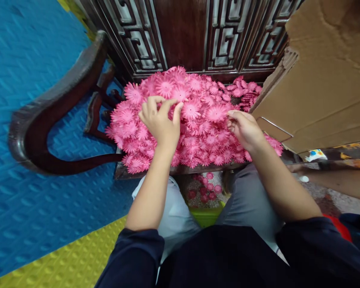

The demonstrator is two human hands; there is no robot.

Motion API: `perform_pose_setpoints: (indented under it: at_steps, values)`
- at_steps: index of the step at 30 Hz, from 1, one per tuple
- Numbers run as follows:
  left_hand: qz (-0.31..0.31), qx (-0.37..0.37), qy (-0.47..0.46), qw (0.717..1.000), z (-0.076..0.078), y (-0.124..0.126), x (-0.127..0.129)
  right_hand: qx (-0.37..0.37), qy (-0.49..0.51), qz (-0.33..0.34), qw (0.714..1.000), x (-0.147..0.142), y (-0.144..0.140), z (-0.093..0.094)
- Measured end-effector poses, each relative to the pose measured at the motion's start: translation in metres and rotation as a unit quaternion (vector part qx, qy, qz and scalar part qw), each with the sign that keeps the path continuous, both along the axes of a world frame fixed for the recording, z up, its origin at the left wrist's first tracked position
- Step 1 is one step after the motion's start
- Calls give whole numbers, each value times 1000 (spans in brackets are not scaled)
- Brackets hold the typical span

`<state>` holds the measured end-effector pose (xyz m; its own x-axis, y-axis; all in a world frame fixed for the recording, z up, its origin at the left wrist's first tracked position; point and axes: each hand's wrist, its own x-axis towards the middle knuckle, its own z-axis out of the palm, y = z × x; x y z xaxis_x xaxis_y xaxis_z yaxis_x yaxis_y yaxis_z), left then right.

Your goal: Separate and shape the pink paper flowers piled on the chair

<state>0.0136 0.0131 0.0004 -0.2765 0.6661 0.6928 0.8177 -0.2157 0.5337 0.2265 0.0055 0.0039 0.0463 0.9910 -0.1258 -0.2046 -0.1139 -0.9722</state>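
A heap of pink paper flowers covers the seat of a dark wooden chair. My left hand rests on the heap's left half, fingertips pinching one flower. My right hand, loosely curled, touches the heap's right edge beside a cardboard box.

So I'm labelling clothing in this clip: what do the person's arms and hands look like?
Both hands, left hand and right hand, are bare: no gloves, rings or watch visible. Dark navy sleeves are pushed up to the elbows, leaving the forearms uncovered.
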Motion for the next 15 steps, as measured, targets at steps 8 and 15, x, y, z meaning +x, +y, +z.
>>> perform_pose_setpoints:
  at_steps: [8, 15]
  values:
    - [-102, -18, 25, 994, 7, -27, 36, 47, -55, 53, 996, -10, -9, 2]
    - [-196, -94, -16, 976, 2, -29, 49, 105, -95, 75, 987, -13, -13, 4]
